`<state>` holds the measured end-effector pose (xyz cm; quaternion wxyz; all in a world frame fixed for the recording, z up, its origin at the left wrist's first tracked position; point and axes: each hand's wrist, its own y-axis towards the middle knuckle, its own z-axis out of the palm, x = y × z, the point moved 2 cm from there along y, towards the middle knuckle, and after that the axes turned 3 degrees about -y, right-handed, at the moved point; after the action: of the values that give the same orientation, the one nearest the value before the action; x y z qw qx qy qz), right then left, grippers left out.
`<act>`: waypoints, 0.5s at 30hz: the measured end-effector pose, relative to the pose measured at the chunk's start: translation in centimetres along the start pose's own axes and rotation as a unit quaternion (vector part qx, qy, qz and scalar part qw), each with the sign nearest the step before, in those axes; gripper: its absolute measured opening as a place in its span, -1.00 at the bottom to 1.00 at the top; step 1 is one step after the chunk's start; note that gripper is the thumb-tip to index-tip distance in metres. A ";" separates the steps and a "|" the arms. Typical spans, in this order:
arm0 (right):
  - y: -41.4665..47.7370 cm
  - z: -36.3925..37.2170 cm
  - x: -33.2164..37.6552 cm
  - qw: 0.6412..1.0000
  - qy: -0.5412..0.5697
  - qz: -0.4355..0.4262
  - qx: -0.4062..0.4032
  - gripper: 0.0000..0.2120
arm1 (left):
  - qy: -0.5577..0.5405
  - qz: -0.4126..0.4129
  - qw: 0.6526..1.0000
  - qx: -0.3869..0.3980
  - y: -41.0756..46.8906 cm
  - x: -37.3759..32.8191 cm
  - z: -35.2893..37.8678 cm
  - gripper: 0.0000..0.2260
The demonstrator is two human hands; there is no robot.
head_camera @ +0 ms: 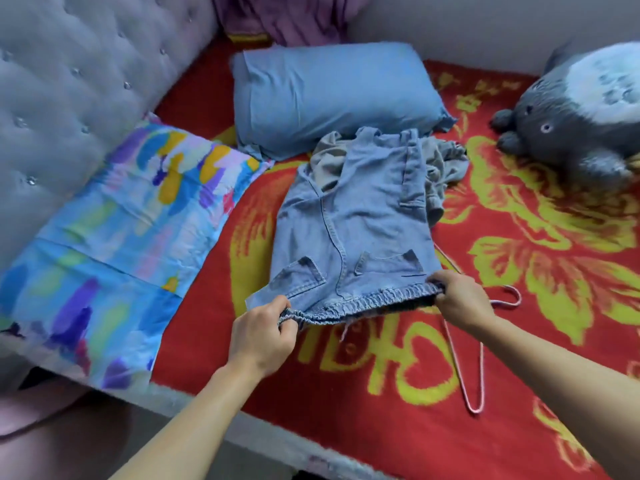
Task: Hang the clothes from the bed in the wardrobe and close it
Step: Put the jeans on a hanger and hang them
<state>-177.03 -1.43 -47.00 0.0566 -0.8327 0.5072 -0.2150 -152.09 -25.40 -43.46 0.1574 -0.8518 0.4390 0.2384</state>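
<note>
Light blue denim shorts [356, 220] lie flat on the red and yellow bed cover [519, 209], elastic waistband toward me. My left hand [263, 332] pinches the waistband's left end, and my right hand [460, 299] grips its right end. A pink wire hanger [479, 358] lies on the cover partly under my right hand and the shorts. A grey-beige garment [446, 168] is bunched beneath the far end of the shorts. The wardrobe is out of view.
A blue pillow [332, 95] lies beyond the shorts, a multicoloured pillow [114, 237] to the left against the grey tufted headboard [69, 98]. A grey plush toy [581, 112] sits at the right. Purple fabric [287, 19] is heaped at the back.
</note>
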 end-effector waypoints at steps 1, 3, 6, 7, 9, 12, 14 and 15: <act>-1.0 -2.1 0.6 0.999 0.045 0.001 -0.016 -0.67 | 0.004 0.015 1.000 -0.005 -0.3 -1.0 -1.4 -0.75; -3.0 -6.3 2.4 0.992 0.117 -0.007 -0.042 -0.64 | 0.018 0.044 0.999 -0.022 -0.9 -2.6 -4.5 -0.68; -6.0 -12.5 5.5 0.979 0.174 -0.029 -0.105 -0.65 | 0.046 0.090 0.994 -0.048 -1.9 -4.6 -9.8 -0.49; -7.3 -14.5 6.6 0.973 0.183 -0.040 -0.132 -0.65 | 0.058 0.108 0.991 -0.061 -2.3 -5.3 -11.6 -0.43; -10.3 -18.3 9.1 0.962 0.193 -0.062 -0.185 -0.58 | 0.073 0.146 0.982 -0.096 -3.4 -6.9 -15.4 -0.40; -15.2 -23.3 12.2 0.937 0.220 -0.082 -0.260 -0.50 | 0.057 0.182 0.970 -0.150 -5.6 -8.8 -21.3 -0.46; -18.8 -25.9 14.2 0.920 0.251 -0.085 -0.290 -0.51 | 0.031 0.191 0.963 -0.187 -7.5 -9.6 -25.3 -0.53; -20.7 -27.0 15.1 0.913 0.263 -0.088 -0.300 -0.53 | 0.018 0.195 0.960 -0.202 -8.7 -9.9 -27.3 -0.56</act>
<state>-165.36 -1.27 -11.70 -0.3510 -0.7646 0.4694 -0.2680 -142.60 -26.85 -14.70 -0.0756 -0.7682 0.5415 0.3331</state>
